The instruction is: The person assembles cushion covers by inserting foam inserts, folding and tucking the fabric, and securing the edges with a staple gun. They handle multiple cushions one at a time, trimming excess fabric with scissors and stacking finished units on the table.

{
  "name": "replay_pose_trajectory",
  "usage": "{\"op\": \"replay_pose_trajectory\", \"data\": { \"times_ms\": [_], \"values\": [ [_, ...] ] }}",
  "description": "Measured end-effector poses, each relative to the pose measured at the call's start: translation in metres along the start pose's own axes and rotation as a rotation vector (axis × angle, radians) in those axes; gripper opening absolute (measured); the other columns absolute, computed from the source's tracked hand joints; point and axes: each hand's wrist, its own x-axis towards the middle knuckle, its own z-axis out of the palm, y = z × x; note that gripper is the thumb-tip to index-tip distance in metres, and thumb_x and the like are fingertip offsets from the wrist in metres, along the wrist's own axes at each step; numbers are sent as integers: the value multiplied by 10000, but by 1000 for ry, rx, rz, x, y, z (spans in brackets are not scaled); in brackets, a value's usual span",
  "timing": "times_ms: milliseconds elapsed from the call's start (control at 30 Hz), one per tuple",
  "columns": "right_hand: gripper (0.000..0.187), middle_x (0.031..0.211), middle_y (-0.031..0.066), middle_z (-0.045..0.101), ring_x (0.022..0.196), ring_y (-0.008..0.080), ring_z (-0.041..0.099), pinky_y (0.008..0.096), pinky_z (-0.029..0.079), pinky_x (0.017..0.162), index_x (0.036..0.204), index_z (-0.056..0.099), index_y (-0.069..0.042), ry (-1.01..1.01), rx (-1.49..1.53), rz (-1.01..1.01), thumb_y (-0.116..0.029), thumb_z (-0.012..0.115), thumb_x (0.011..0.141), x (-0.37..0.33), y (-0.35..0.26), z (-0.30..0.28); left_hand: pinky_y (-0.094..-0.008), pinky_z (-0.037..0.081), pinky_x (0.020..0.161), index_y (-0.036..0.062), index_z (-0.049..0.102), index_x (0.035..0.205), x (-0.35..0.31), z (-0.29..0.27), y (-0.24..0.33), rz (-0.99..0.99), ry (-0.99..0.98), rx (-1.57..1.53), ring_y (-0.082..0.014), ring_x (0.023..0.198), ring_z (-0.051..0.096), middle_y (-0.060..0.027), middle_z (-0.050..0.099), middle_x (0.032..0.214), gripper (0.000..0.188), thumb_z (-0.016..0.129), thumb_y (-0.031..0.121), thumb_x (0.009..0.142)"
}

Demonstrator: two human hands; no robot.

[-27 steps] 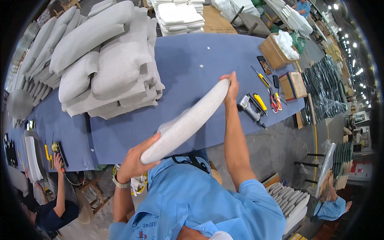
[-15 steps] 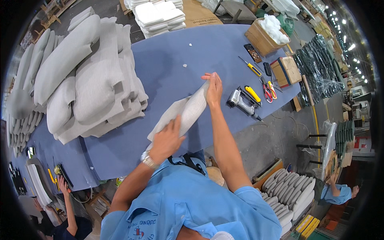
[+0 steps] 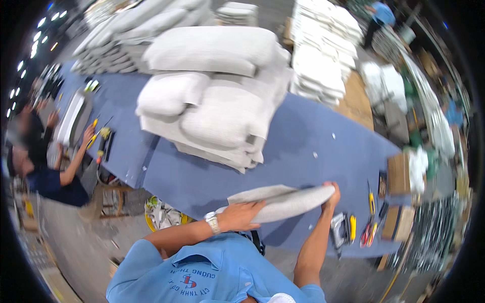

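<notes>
A light grey, fabric-covered cushion [image 3: 298,204] is slanted in front of my body, with a loose flap of cloth along its far side. My right hand [image 3: 331,195] is closed around the cushion's right end. Flat across its left part lies my left hand [image 3: 241,216], fingers stretched out; its thumb is hidden. A metal watch is on the left wrist. Beyond the hands stands a tall stack of similar grey padded covers [image 3: 217,108]. Close to my right hand, a staple gun [image 3: 339,230] and a yellow-handled cutter [image 3: 352,228] rest on the blue table [image 3: 298,146].
Red-handled pliers [image 3: 365,236], a yellow screwdriver [image 3: 372,203] and two cardboard boxes [image 3: 398,174] occupy the table's right end. White folded pads [image 3: 323,50] are piled behind it. To the left, a co-worker [image 3: 60,174] handles tools. Below the edge sits a yellow basket [image 3: 164,212] of scraps.
My view has swung left, bringing the co-worker and the whole stack into sight. The cushion is now held more level across me. My left hand remains on it; my right still grips its end.
</notes>
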Motion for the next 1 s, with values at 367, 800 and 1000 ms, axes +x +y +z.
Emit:
{"op": "replay_pose_trajectory", "data": {
  "times_ms": [367,800,1000],
  "values": [
    [427,940,131,701,852,273,696,457,590,774,1150,658,42,-137,247,242,-317,475,1007,-27,3,-12,-411,469,1103,33,286,1608,-95,64,-72,-577,176,-1374,-312,1405,483,-238,485,1508,978,499,736,962],
    [747,1469,170,545,1351,339,533,499,449,1115,1578,335,-32,-366,272,-265,-343,545,932,-240,-155,-47,-444,365,1189,137,426,1565,-110,-57,-15,32,621,-431,-421,1519,298,-255,174,1682,814,768,406,877],
    [544,1350,122,630,1193,248,614,403,497,1014,1447,525,-12,-415,-147,-32,-95,687,934,-158,-53,-63,-428,313,1220,131,320,1610,-111,1,-70,-50,630,-369,-383,1554,230,-220,109,1706,892,785,347,880]
  ]
}}
